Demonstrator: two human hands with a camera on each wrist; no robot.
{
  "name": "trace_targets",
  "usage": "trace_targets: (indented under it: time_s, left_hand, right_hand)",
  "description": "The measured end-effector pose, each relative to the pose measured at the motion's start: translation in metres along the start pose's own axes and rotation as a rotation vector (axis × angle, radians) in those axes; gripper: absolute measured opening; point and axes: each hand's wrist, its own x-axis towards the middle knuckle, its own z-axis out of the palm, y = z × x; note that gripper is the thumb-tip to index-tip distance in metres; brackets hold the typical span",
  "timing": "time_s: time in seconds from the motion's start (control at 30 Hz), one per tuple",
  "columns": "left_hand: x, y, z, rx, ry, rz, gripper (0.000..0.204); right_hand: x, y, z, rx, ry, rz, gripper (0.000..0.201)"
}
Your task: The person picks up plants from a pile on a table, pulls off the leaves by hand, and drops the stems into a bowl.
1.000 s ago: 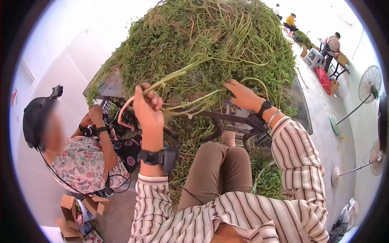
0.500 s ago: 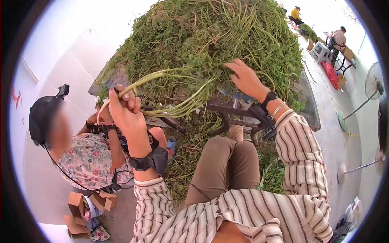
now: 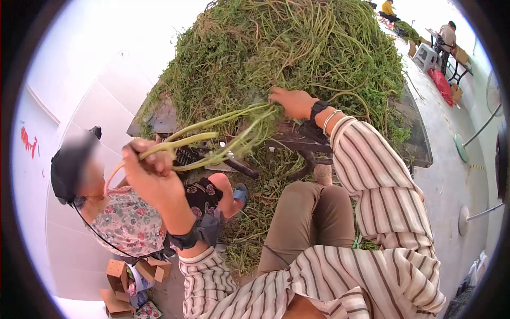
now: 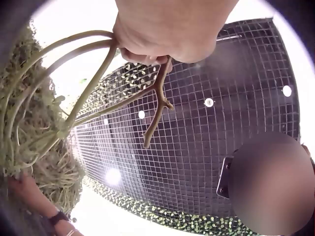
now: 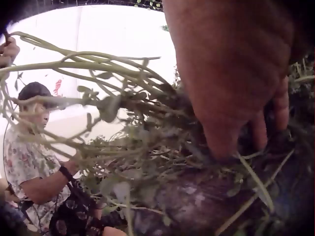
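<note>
My left hand (image 3: 151,170) holds a branching leafy plant (image 3: 196,139) by its thick stem end, out to the left in front of the table. A bare forked brown end (image 4: 158,93) pokes out below that hand in the left wrist view. Long green stems run rightward from it to the pile's front edge. My right hand (image 3: 292,102) is there, its fingers bent down around the leafy tops of the stems. In the right wrist view, the thumb and fingers (image 5: 260,130) point down into the leaves (image 5: 147,140), which partly hide the fingertips.
A big heap of cut greens (image 3: 287,48) covers the dark table (image 3: 419,127). More greens (image 3: 244,234) lie on the floor. A seated person (image 3: 127,212) is close on my left, beside cardboard boxes (image 3: 118,276). Standing fans (image 3: 462,149) are on the right.
My left hand has moved left and down with the plant. The right hand, earlier spread over the pile, has come left onto the leafy tops. The view has turned slightly left.
</note>
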Motion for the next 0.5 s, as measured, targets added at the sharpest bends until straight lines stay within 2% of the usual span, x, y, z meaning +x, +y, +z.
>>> trace_targets:
  time_s: [0.03,0.1,0.17,0.2,0.27,0.37,0.4,0.43,0.47,0.5]
  left_hand:
    - [0.001,0.005,-0.001,0.045,0.072,0.052,0.024]
    - [0.0,0.014,-0.003,0.027,0.121,0.047,0.024]
    - [-0.003,0.022,-0.007,0.669,0.286,0.56,0.023]
    - [-0.001,0.038,-0.016,0.671,0.28,0.561,0.023]
    - [0.003,0.071,-0.039,0.144,0.239,0.296,0.022]
    - [-0.007,0.074,-0.042,0.167,0.222,0.222,0.022]
    - [-0.01,0.074,-0.041,0.184,0.345,0.183,0.021]
    - [-0.012,0.078,-0.055,0.185,0.349,0.183,0.021]
    - [-0.014,0.085,-0.08,0.199,0.26,0.201,0.017]
    - [-0.017,0.087,-0.087,0.21,0.166,0.217,0.014]
  right_hand:
    - [0.001,0.004,0.001,0.0,-0.004,-0.001,0.053]
    - [0.003,0.014,0.005,-0.017,0.016,0.039,0.05]
    - [0.003,0.024,0.01,-0.039,0.019,0.089,0.052]
    - [0.0,0.023,0.003,-0.027,-0.029,0.139,0.053]
    - [0.0,0.025,0.003,-0.027,-0.091,0.184,0.057]
    - [0.006,0.03,0.016,-0.045,-0.054,0.182,0.06]
    - [0.006,0.031,0.016,-0.046,-0.057,0.176,0.06]
    - [0.005,0.031,0.015,-0.028,-0.069,0.181,0.06]
    - [0.003,0.031,0.015,-0.009,-0.082,0.189,0.06]
    - [0.0,0.029,0.013,-0.008,-0.084,0.194,0.06]
